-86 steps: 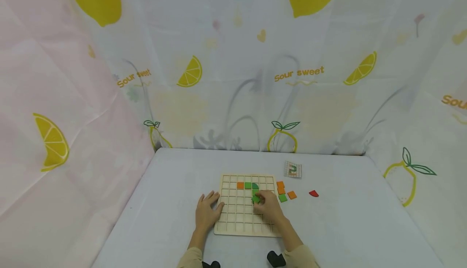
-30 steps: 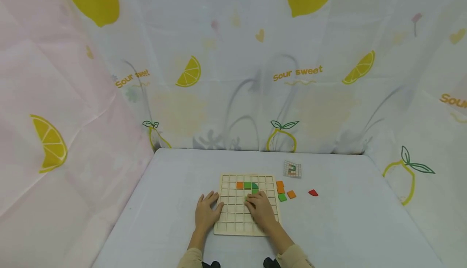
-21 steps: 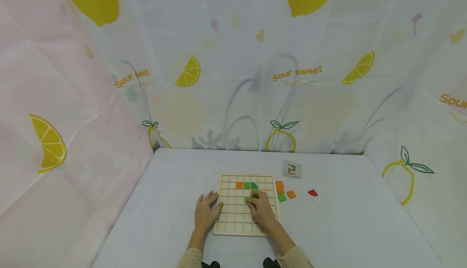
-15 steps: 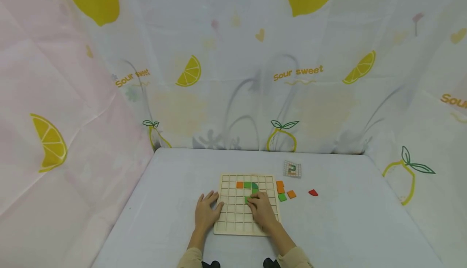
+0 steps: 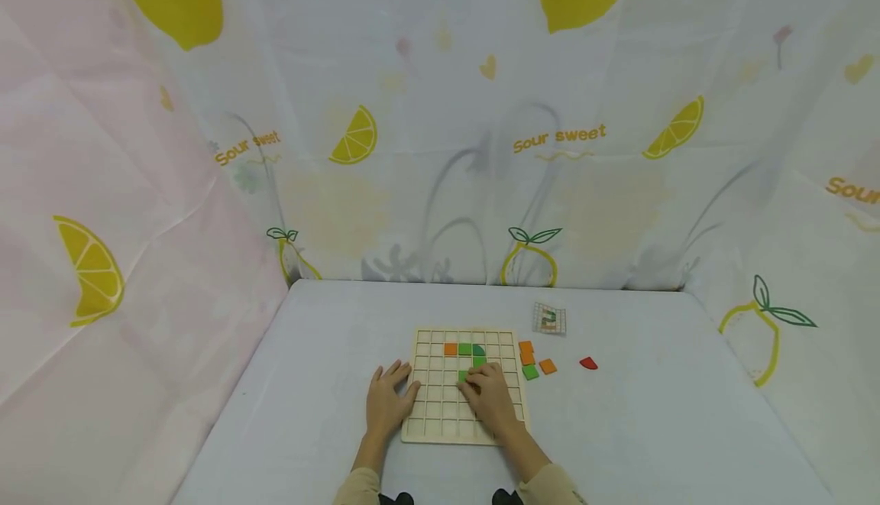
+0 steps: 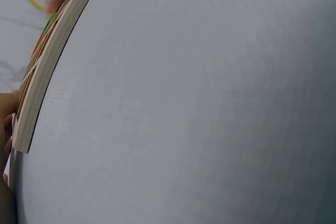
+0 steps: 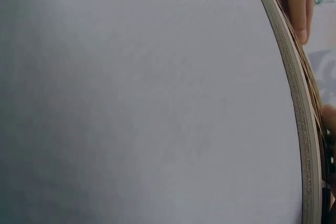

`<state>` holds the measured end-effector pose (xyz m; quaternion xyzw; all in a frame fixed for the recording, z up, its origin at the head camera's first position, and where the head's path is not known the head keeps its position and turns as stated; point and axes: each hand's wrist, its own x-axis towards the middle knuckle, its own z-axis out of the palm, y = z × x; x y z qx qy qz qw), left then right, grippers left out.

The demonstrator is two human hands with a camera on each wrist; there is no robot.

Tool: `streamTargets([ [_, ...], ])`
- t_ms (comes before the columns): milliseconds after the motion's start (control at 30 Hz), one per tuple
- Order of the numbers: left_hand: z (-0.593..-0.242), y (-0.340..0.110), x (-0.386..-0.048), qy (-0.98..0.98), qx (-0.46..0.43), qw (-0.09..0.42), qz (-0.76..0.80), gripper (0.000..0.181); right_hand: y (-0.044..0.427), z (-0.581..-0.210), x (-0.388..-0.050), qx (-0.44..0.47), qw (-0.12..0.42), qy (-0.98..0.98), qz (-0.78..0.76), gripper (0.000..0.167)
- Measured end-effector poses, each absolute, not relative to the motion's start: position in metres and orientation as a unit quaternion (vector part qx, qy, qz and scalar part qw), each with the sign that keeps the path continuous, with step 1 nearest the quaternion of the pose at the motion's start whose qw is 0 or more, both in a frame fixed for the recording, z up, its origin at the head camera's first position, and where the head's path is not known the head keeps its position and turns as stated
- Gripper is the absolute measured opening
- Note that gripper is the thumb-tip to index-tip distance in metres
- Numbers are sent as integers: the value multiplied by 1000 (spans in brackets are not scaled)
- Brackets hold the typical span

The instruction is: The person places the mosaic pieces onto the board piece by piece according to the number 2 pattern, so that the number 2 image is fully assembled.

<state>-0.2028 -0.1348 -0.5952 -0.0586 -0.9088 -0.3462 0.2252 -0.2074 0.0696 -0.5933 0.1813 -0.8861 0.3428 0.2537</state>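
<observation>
A pale wooden grid board point(image 5: 440, 406) lies on the white table in the head view. My left hand point(image 5: 386, 406) rests at its left edge, fingers spread and thumb against the rim. Over the middle of the board, my right hand point(image 5: 491, 396) pinches a green square tile point(image 5: 463, 376) between thumb and fingers at a cell; whether the tile lies flat is hard to see. In upper cells sit an orange tile point(image 5: 450, 349), a green tile point(image 5: 465, 349), a dark green rounded tile point(image 5: 479, 351) and another green tile point(image 5: 479, 362).
Right of the board lie orange tiles point(image 5: 526, 353), another orange tile point(image 5: 547, 367), a loose green tile point(image 5: 530, 372) and a red rounded piece point(image 5: 588, 363). Behind them is a small patterned grid card point(image 5: 550, 319). Lemon-printed cloth point(image 5: 426, 184) hangs around the table.
My right hand has shifted left across the board with the green tile, from beneath the column of green tiles to a cell one column left. My left hand stays put.
</observation>
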Motion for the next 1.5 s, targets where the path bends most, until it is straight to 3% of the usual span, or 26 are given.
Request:
streamTargets([
  [333,-599,-136,-203,-906,-66,231,-348,34,63,-592,-208,157,263,-887,347,13],
  [633,-596,-136,-202,-907,-61,230,-347,34,78,-585,-206,172,207,-886,377,18],
  [933,-596,-136,-202,-905,-61,225,-356,34,128,-581,-206,112,297,-868,382,24],
  [1167,-596,-136,-203,-908,-59,222,-351,34,167,-591,-207,31,309,-879,362,23],
  [1500,-596,-135,-202,-905,-62,228,-353,34,176,-600,-205,34,314,-881,352,23],
])
